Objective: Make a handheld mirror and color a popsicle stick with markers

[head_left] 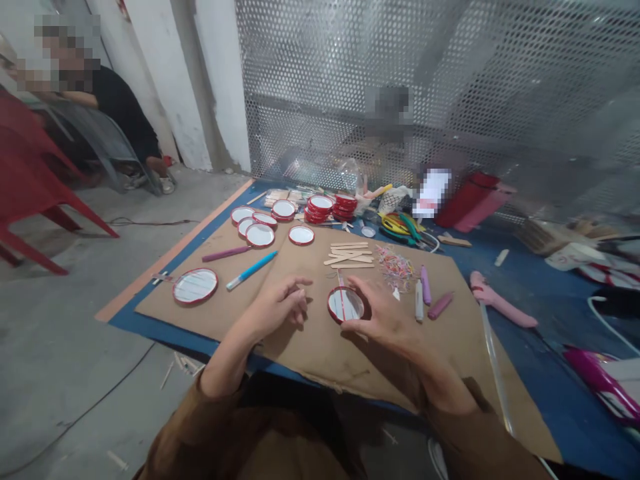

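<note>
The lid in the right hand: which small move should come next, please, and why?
I would probably bring the left hand over to steady the strip on the lid. The strip lies across the lid and sticks out past its far rim, the right hand grips only the rim, and the left hand is empty and close by.

A perforated metal panel (310, 87) is rising behind the blue table (537, 360), catching pale glare. White pillars (165, 80) are standing on the grey concrete floor (125, 253), and a red plastic chair (40, 180) (its back blurring slightly) is sitting at the left.
</note>
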The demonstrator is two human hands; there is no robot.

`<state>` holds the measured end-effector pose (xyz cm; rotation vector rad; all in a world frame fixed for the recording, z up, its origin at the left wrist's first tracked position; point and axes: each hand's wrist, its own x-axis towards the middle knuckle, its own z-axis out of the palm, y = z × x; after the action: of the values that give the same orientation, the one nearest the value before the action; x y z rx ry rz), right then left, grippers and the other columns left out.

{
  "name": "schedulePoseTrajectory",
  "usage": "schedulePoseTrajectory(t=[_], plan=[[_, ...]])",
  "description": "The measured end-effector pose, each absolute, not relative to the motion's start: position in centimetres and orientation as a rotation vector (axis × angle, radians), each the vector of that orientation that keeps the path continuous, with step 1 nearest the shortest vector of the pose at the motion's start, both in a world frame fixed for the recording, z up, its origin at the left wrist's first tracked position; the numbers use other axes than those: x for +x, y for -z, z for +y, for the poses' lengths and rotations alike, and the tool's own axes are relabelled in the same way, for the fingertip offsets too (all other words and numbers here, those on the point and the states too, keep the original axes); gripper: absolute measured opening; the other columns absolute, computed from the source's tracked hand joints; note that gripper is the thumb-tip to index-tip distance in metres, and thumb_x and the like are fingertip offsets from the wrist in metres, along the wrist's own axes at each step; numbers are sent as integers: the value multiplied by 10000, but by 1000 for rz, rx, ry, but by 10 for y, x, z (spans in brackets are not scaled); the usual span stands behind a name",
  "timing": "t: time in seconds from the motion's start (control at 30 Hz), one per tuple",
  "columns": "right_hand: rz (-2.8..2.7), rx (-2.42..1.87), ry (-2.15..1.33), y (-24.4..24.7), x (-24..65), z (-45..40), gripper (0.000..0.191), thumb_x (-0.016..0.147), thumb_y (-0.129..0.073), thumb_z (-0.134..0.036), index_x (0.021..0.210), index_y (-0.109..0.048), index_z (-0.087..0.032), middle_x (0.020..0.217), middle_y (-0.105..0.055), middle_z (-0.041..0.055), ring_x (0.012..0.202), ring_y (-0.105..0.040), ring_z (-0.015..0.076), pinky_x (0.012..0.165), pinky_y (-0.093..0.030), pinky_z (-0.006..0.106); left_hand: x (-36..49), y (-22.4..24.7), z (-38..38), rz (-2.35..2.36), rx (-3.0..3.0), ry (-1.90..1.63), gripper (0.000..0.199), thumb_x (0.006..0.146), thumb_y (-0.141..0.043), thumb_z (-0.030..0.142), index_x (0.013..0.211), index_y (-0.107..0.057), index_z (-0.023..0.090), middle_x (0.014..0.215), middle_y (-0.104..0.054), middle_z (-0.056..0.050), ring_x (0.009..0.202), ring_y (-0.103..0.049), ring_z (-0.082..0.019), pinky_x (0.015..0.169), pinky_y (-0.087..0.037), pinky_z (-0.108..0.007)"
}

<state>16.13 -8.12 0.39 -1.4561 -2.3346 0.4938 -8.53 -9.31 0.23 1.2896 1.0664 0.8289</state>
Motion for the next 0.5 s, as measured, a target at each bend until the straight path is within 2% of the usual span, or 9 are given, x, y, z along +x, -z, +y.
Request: schedulePoseTrajectory(t=[0.13, 0.33, 0.5], plan=[[-2353, -1529, -431, -7, 152, -83, 790, 666, -777, -334, 1373, -475, -151, 1248, -620, 150, 1125, -562, 333, 935, -449, 462, -82, 4, -95, 1052, 1298, -913, 310, 886, -525, 313, 1133, -551, 129, 690, -613, 18, 569, -618, -115, 571, -474, -230], [-2299, -1468, -440, 0, 154, -82, 791, 687, -733, -346, 1399, -423, -193, 1233, -622, 135, 1120, -580, 323, 931, -444, 448, -77, 11, -100, 1093, 1310, -1022, 301, 854, -569, 360, 1066, -581, 147, 700, -627, 8, 586, -597, -122, 571, -459, -239], [-2183, -1430, -415, -3, 148, -86, 801, 705, -716, -369, 1405, -381, -169, 1219, -615, 139, 1102, -585, 302, 915, -453, 425, -78, 12, -102, 1045, 1183, -1114, 315, 831, -586, 398, 1024, -554, 152, 725, -591, 14, 606, -590, -116, 578, -465, -238]])
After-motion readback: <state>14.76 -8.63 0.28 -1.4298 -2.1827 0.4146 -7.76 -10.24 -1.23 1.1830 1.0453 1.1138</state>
